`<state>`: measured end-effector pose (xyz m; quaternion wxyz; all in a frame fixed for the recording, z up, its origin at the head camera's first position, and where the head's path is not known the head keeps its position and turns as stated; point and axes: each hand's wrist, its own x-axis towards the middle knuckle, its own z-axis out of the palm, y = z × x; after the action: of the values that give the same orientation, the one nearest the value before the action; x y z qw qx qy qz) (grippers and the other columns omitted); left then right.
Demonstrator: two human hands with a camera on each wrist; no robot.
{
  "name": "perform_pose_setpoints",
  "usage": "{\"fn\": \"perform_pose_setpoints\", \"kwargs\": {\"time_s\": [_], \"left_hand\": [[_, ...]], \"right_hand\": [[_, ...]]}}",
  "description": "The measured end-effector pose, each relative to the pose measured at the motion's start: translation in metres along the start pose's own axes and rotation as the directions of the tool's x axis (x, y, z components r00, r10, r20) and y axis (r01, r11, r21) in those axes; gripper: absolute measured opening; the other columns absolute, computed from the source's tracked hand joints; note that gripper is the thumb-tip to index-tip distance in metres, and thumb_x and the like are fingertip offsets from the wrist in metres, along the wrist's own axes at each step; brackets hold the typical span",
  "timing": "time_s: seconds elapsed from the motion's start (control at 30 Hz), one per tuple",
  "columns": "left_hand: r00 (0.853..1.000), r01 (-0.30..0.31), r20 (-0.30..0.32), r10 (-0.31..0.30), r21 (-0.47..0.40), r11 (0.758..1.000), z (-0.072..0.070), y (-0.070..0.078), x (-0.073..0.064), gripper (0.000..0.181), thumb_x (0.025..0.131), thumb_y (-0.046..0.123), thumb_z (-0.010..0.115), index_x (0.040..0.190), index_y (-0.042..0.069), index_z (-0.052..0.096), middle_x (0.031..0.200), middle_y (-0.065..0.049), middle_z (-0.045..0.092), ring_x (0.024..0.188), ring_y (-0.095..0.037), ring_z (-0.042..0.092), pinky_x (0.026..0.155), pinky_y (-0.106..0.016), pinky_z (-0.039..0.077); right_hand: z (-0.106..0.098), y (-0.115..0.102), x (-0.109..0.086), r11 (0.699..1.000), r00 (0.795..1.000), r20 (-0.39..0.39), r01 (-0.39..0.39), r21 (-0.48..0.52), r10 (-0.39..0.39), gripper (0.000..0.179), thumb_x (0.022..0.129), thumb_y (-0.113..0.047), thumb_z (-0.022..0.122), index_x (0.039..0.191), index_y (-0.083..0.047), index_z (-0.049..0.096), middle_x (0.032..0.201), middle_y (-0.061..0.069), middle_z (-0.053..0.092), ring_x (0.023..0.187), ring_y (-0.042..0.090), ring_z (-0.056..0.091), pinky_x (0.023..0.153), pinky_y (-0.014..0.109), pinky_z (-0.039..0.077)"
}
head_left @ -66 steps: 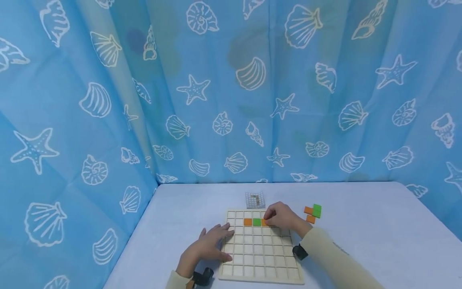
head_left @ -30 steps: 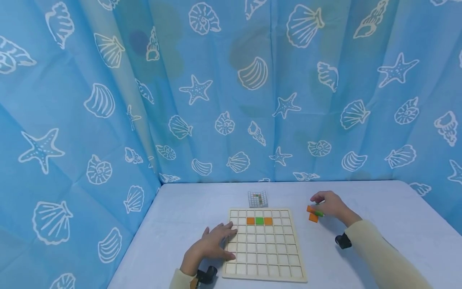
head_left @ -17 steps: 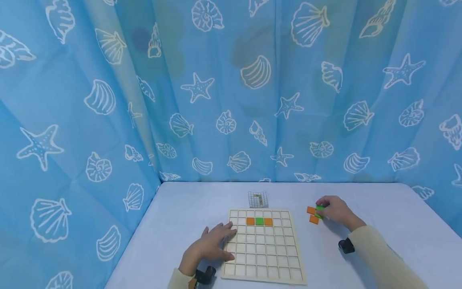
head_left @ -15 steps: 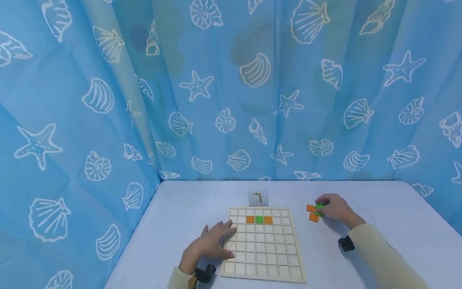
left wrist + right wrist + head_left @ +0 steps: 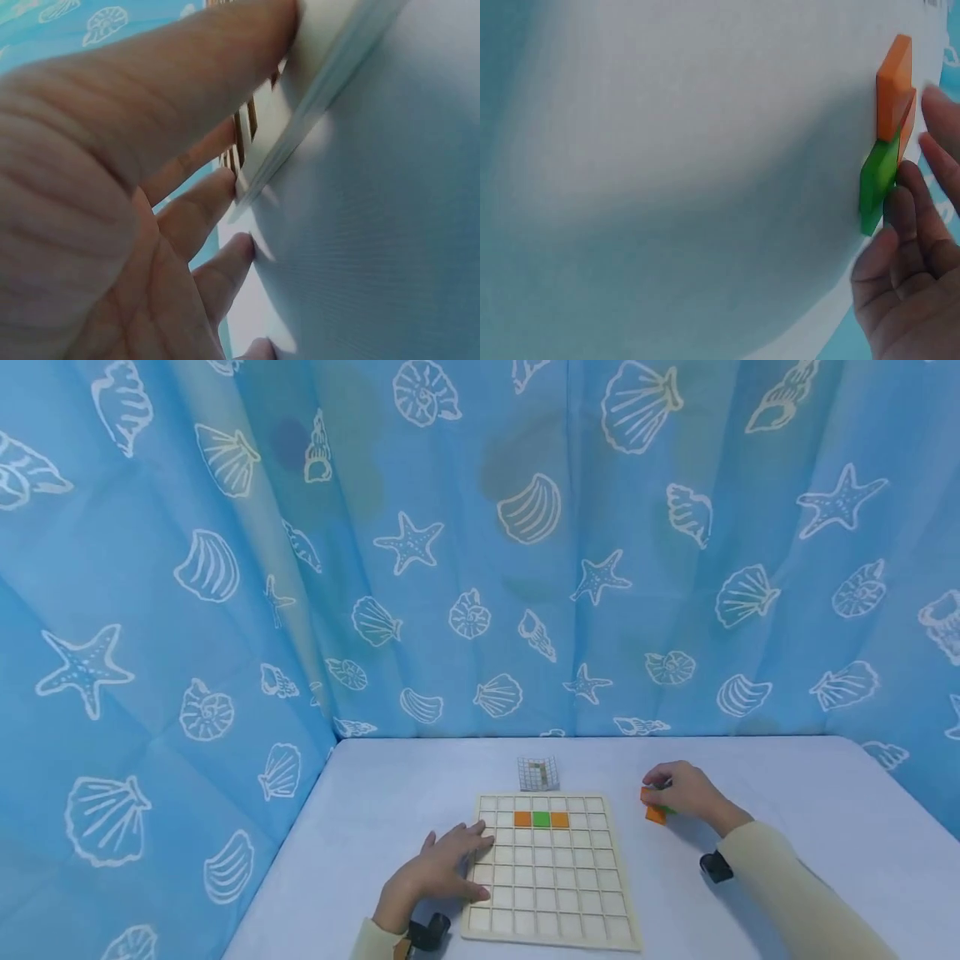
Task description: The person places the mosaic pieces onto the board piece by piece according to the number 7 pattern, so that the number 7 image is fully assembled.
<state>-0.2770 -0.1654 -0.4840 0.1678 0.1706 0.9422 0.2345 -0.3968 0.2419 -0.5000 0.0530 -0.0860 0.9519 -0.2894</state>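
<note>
My left hand [image 5: 438,866] rests spread on the left edge of a pale wooden grid board [image 5: 546,893]. In the left wrist view its thumb and fingertips lie along the board's rim. Orange, green and orange square tiles sit side by side in the board's second row, the green tile [image 5: 541,820] in the middle. My right hand [image 5: 688,790] hovers over loose tiles right of the board, its fingertips by the farther orange tile [image 5: 645,794]. In the right wrist view a nearer orange tile [image 5: 891,94] and stacked-looking green tiles [image 5: 878,180] show beside the fingers; no grip is visible.
A small curved card with a printed grid and coloured squares [image 5: 537,774] stands behind the board. A white tabletop [image 5: 360,810] lies beneath everything. A blue seashell-patterned curtain [image 5: 450,568] hangs along the back and left side.
My right hand has left the third tile on the board and gone to the loose tiles. There it has shifted from the green tiles leftward to the orange one. The left hand stays put.
</note>
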Motion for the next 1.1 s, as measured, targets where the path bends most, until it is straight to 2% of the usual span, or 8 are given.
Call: {"fn": "perform_pose_setpoints", "kwargs": {"time_s": [0.1,0.37,0.47,0.63,0.7,0.93,1.1], "left_hand": [[1.000,0.015,0.000,-0.015,-0.003,1.000,-0.003,-0.002,-0.001,0.076,0.078,0.040,0.081,0.145,0.019,0.051,0.161,-0.004,0.034,0.151,-0.036,0.023,0.118,-0.072,0.008],[1.000,0.013,0.015,-0.013,-0.018,1.000,-0.003,-0.004,0.001,0.076,0.079,0.039,0.082,0.145,0.019,0.050,0.161,-0.005,0.033,0.151,-0.036,0.023,0.118,-0.071,0.007],[1.000,0.004,0.010,-0.004,-0.009,1.000,-0.004,-0.003,0.001,0.076,0.079,0.039,0.081,0.145,0.019,0.050,0.161,-0.005,0.033,0.151,-0.036,0.023,0.118,-0.071,0.007],[1.000,0.001,-0.011,-0.001,0.008,1.000,-0.005,-0.006,0.000,0.077,0.079,0.040,0.081,0.145,0.019,0.050,0.162,-0.005,0.033,0.151,-0.036,0.023,0.118,-0.072,0.006],[1.000,0.000,-0.012,0.000,0.006,1.000,-0.005,-0.007,0.001,0.077,0.079,0.040,0.081,0.145,0.020,0.050,0.162,-0.005,0.033,0.151,-0.036,0.023,0.118,-0.072,0.005],[1.000,-0.008,-0.003,0.008,-0.020,1.000,-0.002,-0.006,0.001,0.077,0.078,0.040,0.082,0.145,0.019,0.050,0.162,-0.006,0.032,0.150,-0.038,0.023,0.117,-0.073,0.006],[1.000,-0.009,-0.001,0.009,-0.036,0.999,0.001,-0.004,0.002,0.076,0.079,0.040,0.081,0.145,0.018,0.050,0.162,-0.006,0.032,0.151,-0.038,0.022,0.118,-0.072,0.005]], "right_hand": [[0.002,-0.009,0.004,1.000,1.000,0.022,0.011,-0.011,-0.011,0.028,0.085,-0.013,0.074,0.109,0.001,0.070,0.104,0.016,0.068,0.089,0.026,0.059,0.083,0.045,0.058],[0.007,-0.012,0.002,0.999,0.999,-0.005,-0.047,-0.024,0.046,0.033,0.084,-0.010,0.074,0.112,0.005,0.066,0.099,0.017,0.065,0.085,0.026,0.056,0.079,0.042,0.058],[0.009,-0.012,0.001,0.999,0.999,-0.013,-0.047,-0.024,0.046,0.034,0.085,-0.013,0.075,0.113,0.004,0.066,0.104,0.019,0.065,0.089,0.028,0.058,0.083,0.044,0.058],[0.005,-0.004,0.002,0.999,0.997,-0.070,-0.036,-0.021,0.034,0.037,0.089,-0.015,0.072,0.120,0.003,0.064,0.119,0.027,0.059,0.102,0.038,0.058,0.089,0.050,0.057],[0.001,0.001,0.001,0.998,0.996,-0.077,-0.054,-0.027,0.052,0.036,0.091,-0.014,0.069,0.121,0.004,0.063,0.122,0.030,0.057,0.106,0.041,0.056,0.092,0.054,0.055],[-0.007,0.017,-0.003,0.994,0.994,-0.007,-0.110,-0.005,0.110,0.036,0.091,-0.016,0.066,0.121,0.003,0.064,0.122,0.030,0.060,0.109,0.043,0.055,0.095,0.058,0.051],[-0.011,0.018,-0.001,0.994,0.994,0.009,-0.109,0.001,0.109,0.031,0.088,-0.011,0.067,0.114,0.006,0.062,0.110,0.025,0.062,0.097,0.035,0.056,0.088,0.050,0.054]]}}
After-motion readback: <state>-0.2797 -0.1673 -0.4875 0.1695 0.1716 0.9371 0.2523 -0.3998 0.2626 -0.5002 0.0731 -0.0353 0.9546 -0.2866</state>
